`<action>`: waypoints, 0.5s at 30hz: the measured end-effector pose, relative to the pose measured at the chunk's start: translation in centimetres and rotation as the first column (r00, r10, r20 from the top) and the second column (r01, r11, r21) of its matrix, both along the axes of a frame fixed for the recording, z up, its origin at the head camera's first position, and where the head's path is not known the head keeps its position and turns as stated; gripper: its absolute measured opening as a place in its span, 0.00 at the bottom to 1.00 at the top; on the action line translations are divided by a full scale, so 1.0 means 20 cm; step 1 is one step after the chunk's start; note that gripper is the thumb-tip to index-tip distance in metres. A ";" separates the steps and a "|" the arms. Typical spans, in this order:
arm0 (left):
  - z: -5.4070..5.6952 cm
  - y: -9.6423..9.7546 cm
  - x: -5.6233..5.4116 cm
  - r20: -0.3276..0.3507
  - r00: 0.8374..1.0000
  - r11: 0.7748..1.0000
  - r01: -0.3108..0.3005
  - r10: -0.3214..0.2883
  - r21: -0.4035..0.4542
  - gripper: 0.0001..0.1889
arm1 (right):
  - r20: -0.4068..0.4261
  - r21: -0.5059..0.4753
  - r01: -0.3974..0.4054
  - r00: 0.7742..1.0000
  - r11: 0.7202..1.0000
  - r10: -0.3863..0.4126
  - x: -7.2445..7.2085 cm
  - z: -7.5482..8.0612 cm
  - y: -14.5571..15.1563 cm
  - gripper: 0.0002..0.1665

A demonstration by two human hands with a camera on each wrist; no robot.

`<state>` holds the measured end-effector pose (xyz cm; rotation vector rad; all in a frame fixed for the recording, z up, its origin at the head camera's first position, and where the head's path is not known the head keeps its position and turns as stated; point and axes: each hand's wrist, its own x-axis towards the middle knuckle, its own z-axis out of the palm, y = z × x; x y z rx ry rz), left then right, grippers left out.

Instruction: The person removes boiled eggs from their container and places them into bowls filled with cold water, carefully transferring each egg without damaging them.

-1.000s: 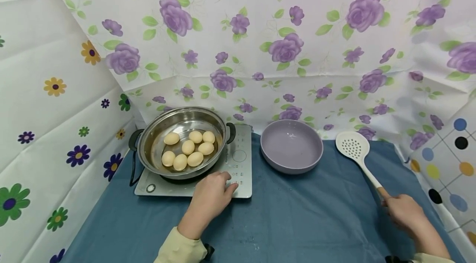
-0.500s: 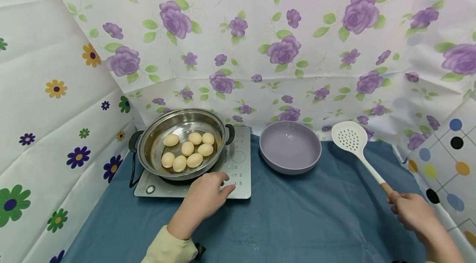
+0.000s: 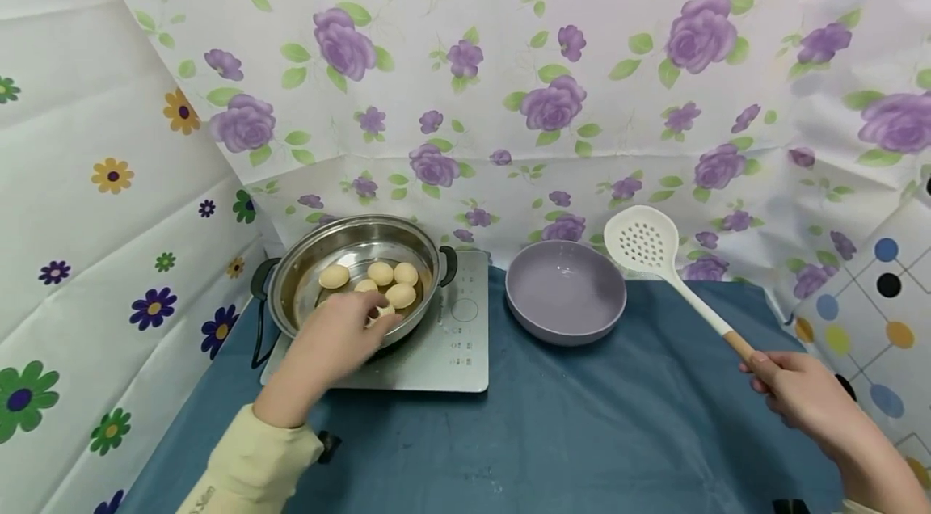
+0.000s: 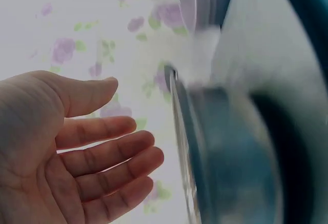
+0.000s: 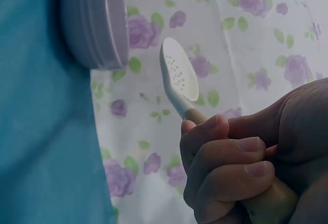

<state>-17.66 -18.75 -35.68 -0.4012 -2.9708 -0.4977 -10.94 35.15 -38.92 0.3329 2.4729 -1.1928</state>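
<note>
My right hand (image 3: 807, 397) grips the wooden handle of a white slotted skimmer (image 3: 642, 241), its perforated head raised near the purple bowl. In the right wrist view, the fingers (image 5: 225, 178) curl round that handle. My left hand (image 3: 334, 340) is over the front rim of a steel pot (image 3: 291, 288), hiding some of the eggs. The left wrist view shows the left hand (image 4: 87, 147) with loosely extended fingers and nothing in them, beside the pot's wall (image 4: 236, 157). Several pale brown eggs (image 3: 400, 296) lie in the pot, which seems to hold water.
The pot stands on a silver induction cooker (image 3: 444, 368) with touch controls at its right. A purple bowl (image 3: 566, 292) sits between cooker and skimmer on a blue tablecloth (image 3: 567, 433). Flowered sheeting (image 3: 509, 94) hangs behind.
My left hand has moved from the cooker's control panel up and left over the pot's front rim. My right hand has raised the skimmer from the table and brought its head left toward the bowl.
</note>
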 end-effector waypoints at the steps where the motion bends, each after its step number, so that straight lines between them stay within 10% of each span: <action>1: 0.01 -0.03 -0.01 -0.012 1.000 1.000 -0.007 0.007 -0.012 0.11 | -0.012 0.001 -0.009 1.000 1.000 0.010 -0.01 0.01 -0.01 0.34; 15: 0.12 -0.37 -0.15 0.007 0.981 0.979 -0.191 0.192 -0.069 0.18 | -0.155 0.144 -0.111 0.979 0.983 0.133 -0.12 0.11 0.00 0.31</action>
